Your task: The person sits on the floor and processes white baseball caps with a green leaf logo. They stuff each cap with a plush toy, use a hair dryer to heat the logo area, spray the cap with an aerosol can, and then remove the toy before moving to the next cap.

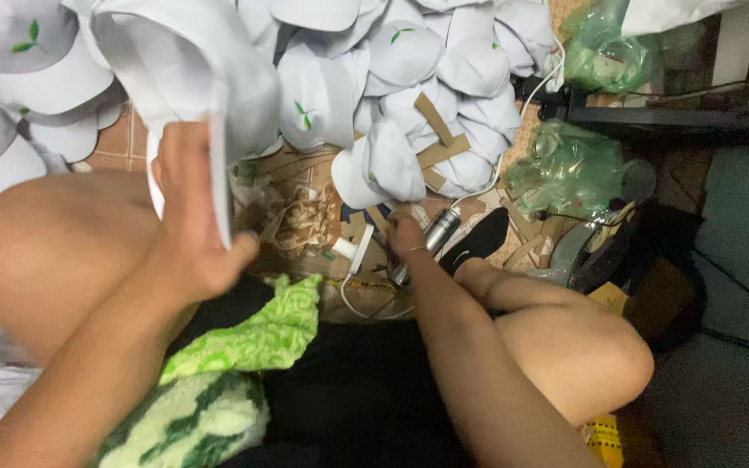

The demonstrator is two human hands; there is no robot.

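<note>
While the person sits on the floor, the scene reads so:
Left hand: fingers curled round the brim of a white cap raised close to the camera; thumb pressed on its edge.
Right hand: down among cardboard strips, beside a metal cylinder; fingers hidden, so their state cannot be told.
Green plastic bags: crumpled; contents hard to make out.
Cap pile: many white caps heaped beyond; cut off at the top edge.
</note>
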